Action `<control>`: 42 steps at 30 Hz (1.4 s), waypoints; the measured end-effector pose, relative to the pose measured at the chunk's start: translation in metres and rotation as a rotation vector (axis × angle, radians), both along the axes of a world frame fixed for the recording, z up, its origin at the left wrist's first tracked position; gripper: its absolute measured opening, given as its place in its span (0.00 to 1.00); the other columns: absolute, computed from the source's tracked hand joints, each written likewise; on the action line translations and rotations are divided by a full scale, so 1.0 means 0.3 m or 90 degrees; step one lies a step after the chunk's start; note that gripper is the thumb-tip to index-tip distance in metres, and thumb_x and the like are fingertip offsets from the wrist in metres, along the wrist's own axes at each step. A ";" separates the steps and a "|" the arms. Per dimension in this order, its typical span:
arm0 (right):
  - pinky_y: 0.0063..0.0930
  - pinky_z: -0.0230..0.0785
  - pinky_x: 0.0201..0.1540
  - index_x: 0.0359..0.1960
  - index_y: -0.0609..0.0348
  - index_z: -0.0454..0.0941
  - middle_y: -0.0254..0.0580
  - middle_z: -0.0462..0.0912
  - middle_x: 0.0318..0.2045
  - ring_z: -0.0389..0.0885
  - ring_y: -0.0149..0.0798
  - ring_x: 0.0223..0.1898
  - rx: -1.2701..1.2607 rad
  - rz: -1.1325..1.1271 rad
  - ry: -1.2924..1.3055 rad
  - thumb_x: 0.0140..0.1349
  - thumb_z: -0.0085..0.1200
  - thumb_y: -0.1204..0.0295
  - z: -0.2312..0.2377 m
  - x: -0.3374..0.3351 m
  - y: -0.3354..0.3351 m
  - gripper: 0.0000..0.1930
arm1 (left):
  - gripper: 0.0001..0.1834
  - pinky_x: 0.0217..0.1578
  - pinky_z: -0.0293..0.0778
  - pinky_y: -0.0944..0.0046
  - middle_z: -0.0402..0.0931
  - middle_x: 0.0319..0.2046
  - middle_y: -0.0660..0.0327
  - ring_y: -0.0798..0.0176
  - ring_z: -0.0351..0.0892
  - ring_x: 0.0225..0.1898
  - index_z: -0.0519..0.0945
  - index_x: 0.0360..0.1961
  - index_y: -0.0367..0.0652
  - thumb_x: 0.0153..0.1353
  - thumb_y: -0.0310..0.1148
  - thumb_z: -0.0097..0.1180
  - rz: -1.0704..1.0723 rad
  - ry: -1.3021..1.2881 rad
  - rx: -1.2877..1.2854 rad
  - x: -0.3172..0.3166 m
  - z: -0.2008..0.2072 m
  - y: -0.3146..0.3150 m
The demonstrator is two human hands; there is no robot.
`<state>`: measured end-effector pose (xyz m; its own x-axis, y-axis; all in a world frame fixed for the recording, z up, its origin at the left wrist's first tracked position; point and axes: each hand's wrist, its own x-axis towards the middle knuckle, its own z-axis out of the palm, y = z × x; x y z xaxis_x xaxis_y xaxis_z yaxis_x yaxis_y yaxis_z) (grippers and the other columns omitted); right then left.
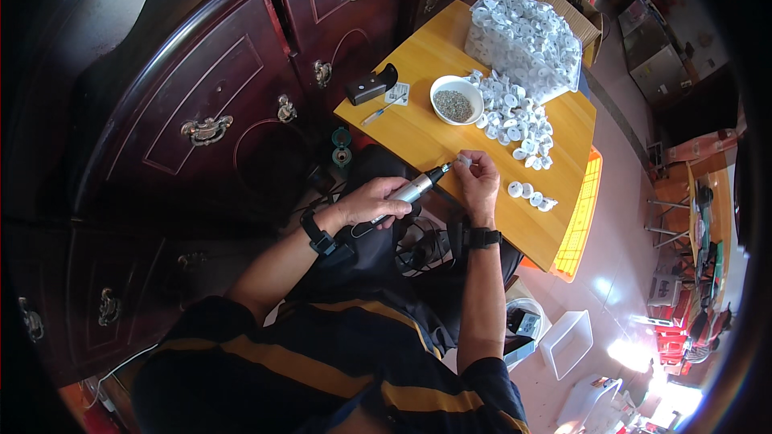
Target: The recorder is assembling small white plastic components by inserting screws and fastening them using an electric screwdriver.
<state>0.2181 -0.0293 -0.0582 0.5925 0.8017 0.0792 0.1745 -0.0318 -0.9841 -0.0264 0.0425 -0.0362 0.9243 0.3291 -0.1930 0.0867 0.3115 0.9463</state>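
My left hand [375,202] is wrapped round an electric screwdriver [412,191] with a silver body and black nose, its tip pointing up to the right. At that tip, over the table's near edge, my right hand [480,180] pinches a small white plastic part [463,161], mostly hidden by the fingers. To the right of this hand a short row of white round parts [527,191] lies on the table. Farther off are a white bowl [439,84] of small metal screws and a loose pile of white plastic parts [515,116].
The wooden table [418,139] also bears a clear bag [527,36] heaped with white parts, a black case [367,88] and a thin pen-like tool [373,116]. An orange crate [581,217] stands beside its right edge. Dark cabinets [241,112] fill the left. A white bin [566,344] sits on the floor.
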 end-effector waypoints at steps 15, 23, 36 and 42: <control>0.16 0.66 0.29 0.39 0.58 0.84 0.25 0.78 0.23 0.72 0.18 0.24 0.019 -0.009 -0.049 0.56 0.66 0.77 -0.007 -0.016 0.005 0.08 | 0.13 0.21 0.71 0.71 0.74 0.28 0.63 0.71 0.75 0.21 0.72 0.46 0.38 0.67 0.34 0.56 0.000 -0.002 -0.031 -0.011 -0.001 0.002; 0.16 0.67 0.30 0.38 0.59 0.84 0.24 0.79 0.25 0.73 0.19 0.26 0.022 0.026 -0.008 0.57 0.65 0.78 -0.015 0.000 0.002 0.07 | 0.15 0.20 0.70 0.71 0.74 0.28 0.62 0.71 0.74 0.21 0.72 0.46 0.37 0.65 0.35 0.57 -0.012 -0.006 -0.056 -0.010 -0.003 0.012; 0.39 0.76 0.40 0.36 0.54 0.85 0.44 0.81 0.38 0.84 0.45 0.37 -0.100 -0.159 -0.536 0.56 0.63 0.72 0.096 0.088 -0.063 0.07 | 0.17 0.21 0.71 0.73 0.74 0.29 0.65 0.74 0.73 0.21 0.71 0.49 0.39 0.65 0.37 0.57 -0.013 -0.057 -0.096 -0.058 0.010 0.026; 0.44 0.76 0.45 0.36 0.51 0.86 0.45 0.77 0.44 0.82 0.51 0.42 -0.335 -0.212 -0.594 0.52 0.61 0.72 0.146 0.205 -0.141 0.09 | 0.16 0.21 0.71 0.73 0.74 0.29 0.65 0.74 0.73 0.21 0.71 0.49 0.40 0.65 0.36 0.57 -0.010 -0.071 -0.113 -0.062 -0.001 0.037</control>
<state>0.2796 -0.0715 -0.0143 0.6687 0.6793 0.3022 0.7423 -0.5873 -0.3225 -0.0451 0.0536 -0.0365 0.9479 0.2848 -0.1431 -0.0096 0.4741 0.8804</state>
